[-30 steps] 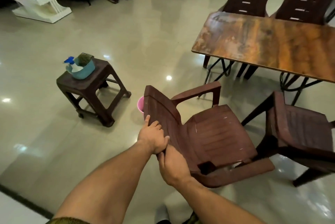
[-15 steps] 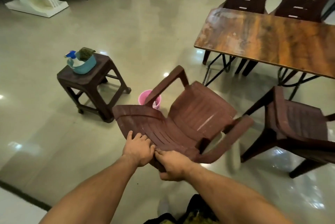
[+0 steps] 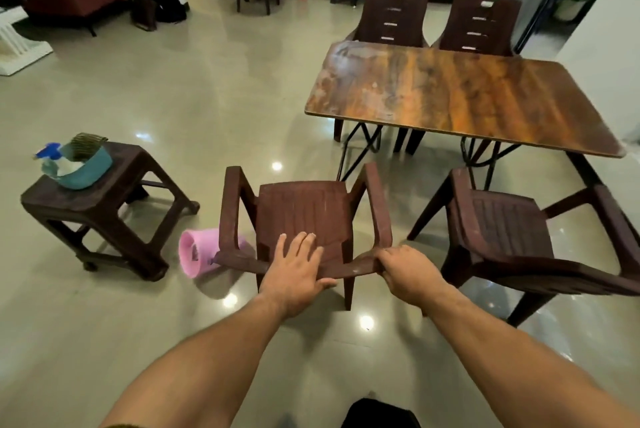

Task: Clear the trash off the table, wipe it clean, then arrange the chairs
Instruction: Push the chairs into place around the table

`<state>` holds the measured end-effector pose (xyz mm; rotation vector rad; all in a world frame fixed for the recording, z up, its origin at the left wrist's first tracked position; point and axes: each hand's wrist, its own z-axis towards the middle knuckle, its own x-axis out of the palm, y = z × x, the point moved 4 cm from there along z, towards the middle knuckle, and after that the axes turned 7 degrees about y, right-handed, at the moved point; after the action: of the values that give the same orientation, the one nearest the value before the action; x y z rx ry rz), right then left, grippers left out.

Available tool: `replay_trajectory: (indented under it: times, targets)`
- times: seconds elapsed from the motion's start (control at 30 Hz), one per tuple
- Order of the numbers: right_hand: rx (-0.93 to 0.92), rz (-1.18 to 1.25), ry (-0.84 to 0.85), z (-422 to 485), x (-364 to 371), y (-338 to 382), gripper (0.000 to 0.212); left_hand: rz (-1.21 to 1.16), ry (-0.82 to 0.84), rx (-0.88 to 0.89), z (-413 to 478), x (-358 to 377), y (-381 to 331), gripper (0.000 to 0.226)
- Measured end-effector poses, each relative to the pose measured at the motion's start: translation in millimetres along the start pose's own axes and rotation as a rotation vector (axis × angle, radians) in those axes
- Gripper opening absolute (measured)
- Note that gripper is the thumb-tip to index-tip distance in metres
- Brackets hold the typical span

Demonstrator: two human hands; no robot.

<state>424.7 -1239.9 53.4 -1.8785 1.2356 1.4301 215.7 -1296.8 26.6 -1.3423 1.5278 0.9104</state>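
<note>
Swung round from its tipped, sideways position half a second ago, the brown moulded-plastic armchair [image 3: 304,209] now stands upright with its seat facing the long wooden-topped table with black metal legs [image 3: 450,95]. It stands just short of the table's near left corner, with its backrest towards the viewer.

The left hand [image 3: 298,268] lies over the top rail of the backrest, fingers spread down its front. The thumb seems to hook under the rail, though the angle makes that hard to confirm. The right hand [image 3: 405,271] is curled firmly round the rail's right end, where it meets the armrest.

A matching brown plastic armchair [image 3: 509,230] stands close on the right, already facing the table. Two tall-backed brown chairs [image 3: 394,16] are tucked in on the far side. On the left, a pink plastic bucket [image 3: 194,254] lies on its side against the armchair's left arm. Beyond it, a dark brown plastic stool [image 3: 104,199] carries a teal plastic basin [image 3: 83,171] with a blue-capped spray bottle [image 3: 52,153] in it.

The armchair is probably light and rigid, and easy for two hands to move. Its legs will likely slide readily on the glossy tile floor. The top rail is a sound place to hold it. A wide, two-handed hold there should steer it straight towards the table.
</note>
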Motion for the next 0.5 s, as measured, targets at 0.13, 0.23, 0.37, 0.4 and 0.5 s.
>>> replay_trajectory:
  times: [0.13,0.23,0.37,0.4,0.5]
  targets:
    - [-0.041,-0.072,0.005,3,-13,-23,0.022,0.044,-0.056,0.021,18,-13,-14,0.085]
    - [-0.059,-0.116,0.005,12,-24,-41,0.021,0.078,-0.088,0.018,34,-31,-20,0.086]
    - [-0.108,-0.189,-0.025,15,-32,-53,0.02,0.133,-0.093,-0.008,49,-39,-22,0.088]
    - [-0.122,-0.207,-0.032,14,-33,-54,0.019,0.136,-0.089,-0.017,50,-38,-23,0.088]
    - [-0.144,-0.242,-0.025,9,-33,-65,0.016,0.115,-0.039,-0.031,55,-30,-37,0.085]
